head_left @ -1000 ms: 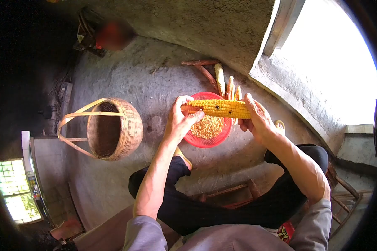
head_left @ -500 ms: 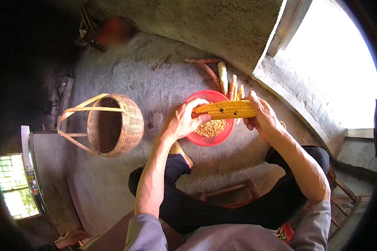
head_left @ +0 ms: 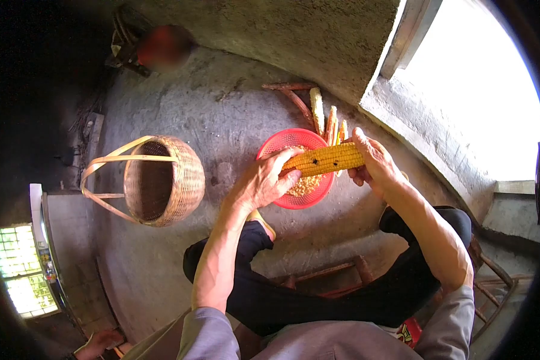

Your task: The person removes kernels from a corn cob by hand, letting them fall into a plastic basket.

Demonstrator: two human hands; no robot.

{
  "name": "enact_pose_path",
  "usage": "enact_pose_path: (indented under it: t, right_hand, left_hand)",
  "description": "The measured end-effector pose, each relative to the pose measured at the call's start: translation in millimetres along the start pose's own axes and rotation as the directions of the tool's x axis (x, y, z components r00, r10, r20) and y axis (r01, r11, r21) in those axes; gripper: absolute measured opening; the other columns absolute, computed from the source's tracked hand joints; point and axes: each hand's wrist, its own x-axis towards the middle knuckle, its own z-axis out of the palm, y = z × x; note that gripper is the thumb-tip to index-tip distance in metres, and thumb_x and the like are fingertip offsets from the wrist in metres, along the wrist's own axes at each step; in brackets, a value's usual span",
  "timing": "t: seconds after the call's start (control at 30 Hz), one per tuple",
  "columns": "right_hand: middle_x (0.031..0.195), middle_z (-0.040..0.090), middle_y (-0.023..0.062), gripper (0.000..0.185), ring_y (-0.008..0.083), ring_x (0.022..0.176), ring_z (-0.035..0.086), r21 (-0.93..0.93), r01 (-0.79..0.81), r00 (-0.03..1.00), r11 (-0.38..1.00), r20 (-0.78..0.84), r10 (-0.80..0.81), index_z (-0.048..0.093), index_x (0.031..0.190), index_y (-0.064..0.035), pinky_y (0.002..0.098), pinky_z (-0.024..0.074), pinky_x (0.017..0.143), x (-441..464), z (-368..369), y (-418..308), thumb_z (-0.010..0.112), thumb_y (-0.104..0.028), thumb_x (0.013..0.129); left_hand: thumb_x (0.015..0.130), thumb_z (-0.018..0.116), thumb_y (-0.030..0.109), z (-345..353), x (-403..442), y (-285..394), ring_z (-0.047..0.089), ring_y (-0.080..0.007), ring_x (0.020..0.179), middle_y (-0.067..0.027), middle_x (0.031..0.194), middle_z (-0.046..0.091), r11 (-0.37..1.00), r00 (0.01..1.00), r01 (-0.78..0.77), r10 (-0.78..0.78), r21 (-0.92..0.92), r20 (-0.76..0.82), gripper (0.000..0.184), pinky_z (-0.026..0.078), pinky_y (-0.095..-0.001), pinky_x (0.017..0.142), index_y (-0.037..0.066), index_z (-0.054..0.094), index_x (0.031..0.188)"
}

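Note:
A yellow corn cob [head_left: 327, 159] with dark spots is held nearly level between both hands. My left hand [head_left: 264, 180] wraps round its left end, thumb along the lower side. At the other end my right hand [head_left: 375, 161] grips it, thumb on top and fingers beneath. Under the cob stands a red perforated basket [head_left: 272, 146] on the floor. Loose corn kernels [head_left: 305, 187] lie inside it, partly hidden by the cob and my left hand.
Several bare cobs [head_left: 317, 112] lie behind the red basket near the wall. A woven basket [head_left: 189, 180] with a tall handle lies on the left of the concrete floor [head_left: 222, 90]. Another person's hand [head_left: 98, 344] shows at the lower left. A wooden stool [head_left: 324, 273] is below.
My left hand has shifted right along the cob and covers more of its left end. The other person's hand at the lower left has moved slightly.

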Motion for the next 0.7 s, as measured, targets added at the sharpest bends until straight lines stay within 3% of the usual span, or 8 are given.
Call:
enact_pose_path:
  t: [0.27, 0.43, 0.6, 0.67, 0.7]
  right_hand:
    - [0.064, 0.057, 0.0054, 0.061, 0.0098, 0.045, 0.051, -0.038, -0.102, 0.992, 0.994, -0.074, 0.099, 0.059, 0.103, -0.0025, 0.0234, 0.0410, 0.037, -2, 0, -2, 0.048, -0.062, 0.094]
    - [0.066, 0.058, 0.0055, 0.058, 0.0103, 0.046, 0.052, -0.103, -0.134, 0.990, 0.986, -0.064, 0.128, 0.059, 0.101, -0.0043, 0.0239, 0.0407, 0.037, -2, -2, 0, 0.047, -0.061, 0.095]
    - [0.069, 0.059, 0.0053, 0.058, 0.0103, 0.048, 0.052, -0.090, -0.127, 0.990, 0.988, -0.076, 0.120, 0.059, 0.100, -0.0049, 0.0242, 0.0409, 0.038, -2, 1, 2, 0.047, -0.061, 0.095]
    - [0.070, 0.059, 0.0046, 0.058, 0.0102, 0.048, 0.052, -0.079, -0.103, 0.992, 0.992, -0.086, 0.096, 0.060, 0.101, -0.0044, 0.0242, 0.0411, 0.038, -2, 1, 1, 0.048, -0.061, 0.095]
    - [0.070, 0.059, 0.0046, 0.058, 0.0102, 0.048, 0.052, -0.079, -0.101, 0.992, 0.992, -0.085, 0.095, 0.060, 0.101, -0.0044, 0.0242, 0.0411, 0.038, -1, 1, 1, 0.048, -0.061, 0.095]
  left_hand:
    - [0.090, 0.055, 0.011, 11, -3, -7, 0.061, -0.0417, 0.107, -0.0251, 0.112, 0.064, 0.998, 0.998, -0.059, 0.059, -0.012, -0.002, 0.041, 0.049, -0.0441, 0.091, 0.002, 0.050, 0.129]
    - [0.088, 0.052, 0.008, 22, -8, -7, 0.059, -0.0441, 0.106, -0.0282, 0.112, 0.062, 0.982, 0.999, 0.001, -0.007, 0.188, 0.031, 0.042, 0.049, -0.0470, 0.090, 0.001, 0.048, 0.129]
    - [0.087, 0.050, 0.007, 27, -8, -10, 0.060, -0.0442, 0.103, -0.0292, 0.108, 0.062, 0.964, 0.999, 0.032, -0.041, 0.264, 0.029, 0.042, 0.049, -0.0480, 0.089, -0.001, 0.047, 0.128]
    - [0.082, 0.050, 0.005, 29, -7, -18, 0.064, -0.0405, 0.089, -0.0277, 0.097, 0.062, 0.975, 0.990, -0.104, 0.120, 0.196, -0.070, 0.039, 0.052, -0.0458, 0.083, -0.005, 0.048, 0.120]
    - [0.082, 0.050, 0.005, 26, -7, -18, 0.064, -0.0405, 0.089, -0.0277, 0.097, 0.062, 0.975, 0.990, -0.104, 0.120, 0.197, -0.071, 0.039, 0.052, -0.0458, 0.083, -0.005, 0.048, 0.120]
